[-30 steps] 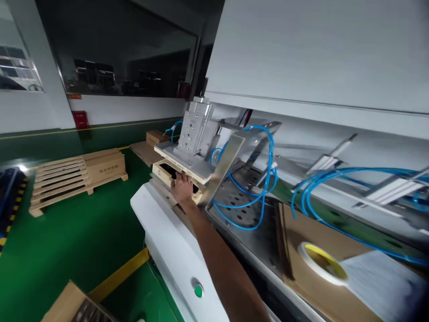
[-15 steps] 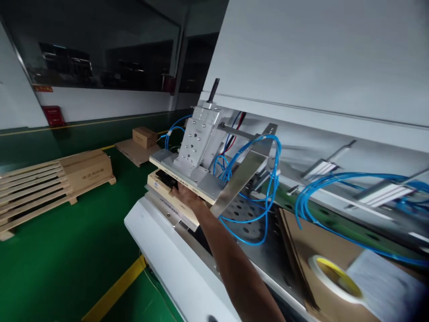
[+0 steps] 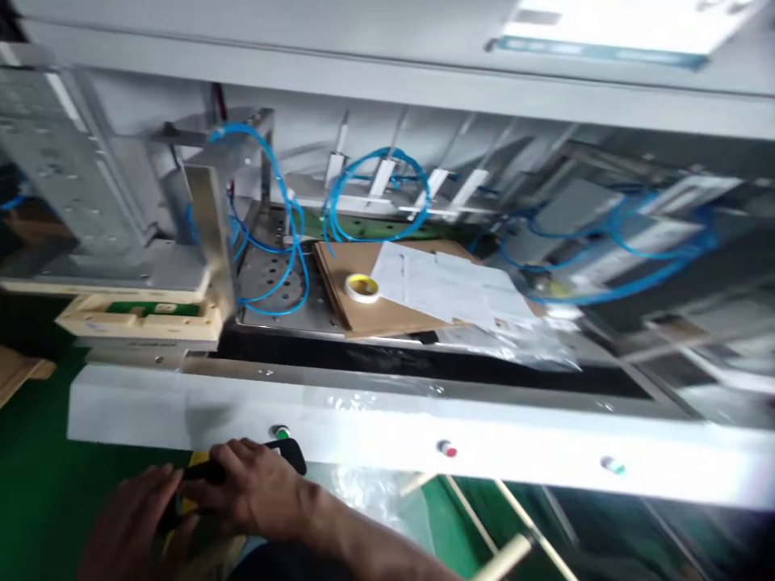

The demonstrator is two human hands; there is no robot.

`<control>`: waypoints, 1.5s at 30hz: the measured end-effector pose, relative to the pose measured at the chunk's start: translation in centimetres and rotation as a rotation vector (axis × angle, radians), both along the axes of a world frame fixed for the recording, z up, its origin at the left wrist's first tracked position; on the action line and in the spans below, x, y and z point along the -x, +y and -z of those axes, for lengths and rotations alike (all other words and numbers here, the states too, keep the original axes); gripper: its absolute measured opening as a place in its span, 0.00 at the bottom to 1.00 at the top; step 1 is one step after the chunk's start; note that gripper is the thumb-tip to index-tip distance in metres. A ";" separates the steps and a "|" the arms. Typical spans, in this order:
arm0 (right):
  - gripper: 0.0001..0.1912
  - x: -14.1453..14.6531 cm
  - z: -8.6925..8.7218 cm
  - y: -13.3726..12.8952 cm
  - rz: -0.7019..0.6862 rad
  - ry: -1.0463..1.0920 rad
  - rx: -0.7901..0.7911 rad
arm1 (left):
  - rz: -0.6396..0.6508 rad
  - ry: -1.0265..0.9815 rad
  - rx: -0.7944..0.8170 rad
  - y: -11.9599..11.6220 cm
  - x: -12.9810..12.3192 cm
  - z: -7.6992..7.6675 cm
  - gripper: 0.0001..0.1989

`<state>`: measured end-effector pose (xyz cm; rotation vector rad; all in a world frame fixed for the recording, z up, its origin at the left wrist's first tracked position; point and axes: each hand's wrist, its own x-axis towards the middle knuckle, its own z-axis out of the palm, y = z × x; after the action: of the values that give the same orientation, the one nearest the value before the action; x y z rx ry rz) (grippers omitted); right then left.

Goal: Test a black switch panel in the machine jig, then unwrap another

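My right hand [image 3: 260, 492] is closed around a black object [image 3: 295, 457] with a rounded end that sticks out past the knuckles. My left hand [image 3: 130, 516], smeared by motion, has its fingers on the left part of this object; most of it is hidden by both hands. They are low in front of the machine's white front panel [image 3: 375, 428], by a green push button [image 3: 282, 433]. Above and left of them, a cream fixture [image 3: 145, 323] with a green inset lies below a grey metal plate [image 3: 163, 266].
A tape roll [image 3: 362, 288] and white papers [image 3: 448, 282] lie on cardboard [image 3: 339, 274] on the machine bed. Blue air tubes [image 3: 303, 266] loop above a perforated plate. A red button [image 3: 448, 449] sits on the front panel. Wooden slats [image 3: 508, 557] are at the lower right.
The view has swung right. The hand that reached between the grey plate and the cream fixture is out of it. Both hands are now together in front of the panel, on the black object.
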<state>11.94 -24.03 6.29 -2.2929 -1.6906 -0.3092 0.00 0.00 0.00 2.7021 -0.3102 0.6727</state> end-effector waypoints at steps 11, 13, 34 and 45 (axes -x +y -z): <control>0.15 3.7 -2.1 -18.2 0.599 -0.065 -0.391 | 0.281 -0.104 -0.216 -14.8 -10.0 -5.5 0.27; 0.12 3.9 0.0 -20.7 0.756 -0.055 -0.437 | 0.166 -0.120 -0.145 -15.2 -11.4 -6.0 0.29; 0.17 2.5 8.3 -26.9 0.848 -0.040 -0.333 | 0.506 -0.003 -0.259 -24.3 -17.5 -6.0 0.25; 0.19 2.7 8.8 -26.8 0.845 -0.042 -0.401 | 0.559 0.059 -0.243 -25.5 -18.6 -5.1 0.23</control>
<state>9.27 -50.81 -2.48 -2.5338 -0.4995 -0.7756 18.58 -25.51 5.05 2.6461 -1.1399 0.4061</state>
